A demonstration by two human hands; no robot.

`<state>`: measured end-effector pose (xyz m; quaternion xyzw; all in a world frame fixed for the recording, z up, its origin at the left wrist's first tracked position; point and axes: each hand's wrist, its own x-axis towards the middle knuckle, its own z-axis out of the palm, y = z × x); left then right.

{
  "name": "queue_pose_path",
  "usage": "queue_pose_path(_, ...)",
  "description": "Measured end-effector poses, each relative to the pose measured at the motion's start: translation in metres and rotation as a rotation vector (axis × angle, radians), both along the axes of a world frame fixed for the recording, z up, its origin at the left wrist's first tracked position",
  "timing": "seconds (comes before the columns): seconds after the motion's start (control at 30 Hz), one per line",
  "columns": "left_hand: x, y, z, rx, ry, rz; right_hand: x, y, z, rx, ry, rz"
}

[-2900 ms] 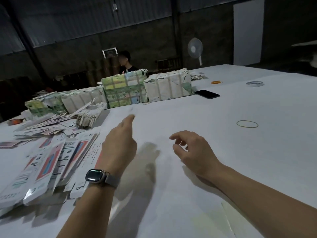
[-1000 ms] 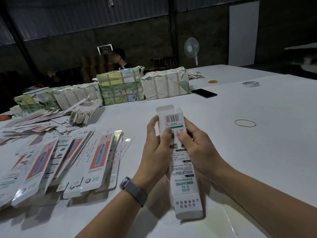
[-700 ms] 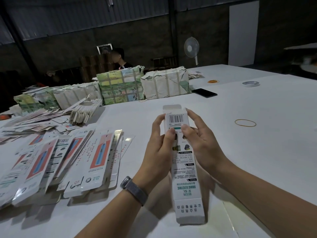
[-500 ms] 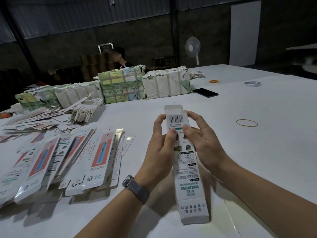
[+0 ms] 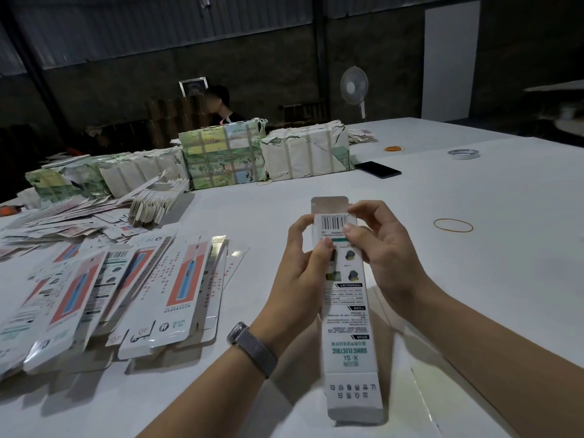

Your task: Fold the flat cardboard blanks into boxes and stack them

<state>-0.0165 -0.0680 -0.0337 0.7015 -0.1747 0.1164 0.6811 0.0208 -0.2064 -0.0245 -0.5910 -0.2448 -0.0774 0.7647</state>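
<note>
Both grips pinching far end of long white printed cardboard box (image 5: 347, 314): left hand (image 5: 303, 273) w/ thumb on front, right hand (image 5: 384, 257) at top flap by barcode. Held above white surface (image 5: 474, 279); tube formed, both end flaps not yet tucked. Fanned pile of flat white-and-red blanks (image 5: 126, 279) left, approx. a dozen, unfolded. No finished stack visible. Wrapped paper bundles (image 5: 265, 156) behind, approx. four.

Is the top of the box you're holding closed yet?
Not yet. The top flap of the box sticks straight up past the barcode, while both hands, left hand and right hand, pinch it.
</note>
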Motion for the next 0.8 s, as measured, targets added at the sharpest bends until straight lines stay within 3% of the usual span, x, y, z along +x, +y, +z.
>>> queue_pose_path(0.2, -0.0002, -0.0001, -0.0031, -0.033, 0.076, -0.010, 0.0015, -0.0001, -0.0012, 0.013, -0.012, -0.038)
queue_pose_path(0.8, 0.0003, -0.0030, -0.0077, 0.142, 0.022, -0.034, 0.0007, -0.0016, 0.0042, 0.022, 0.143, -0.053)
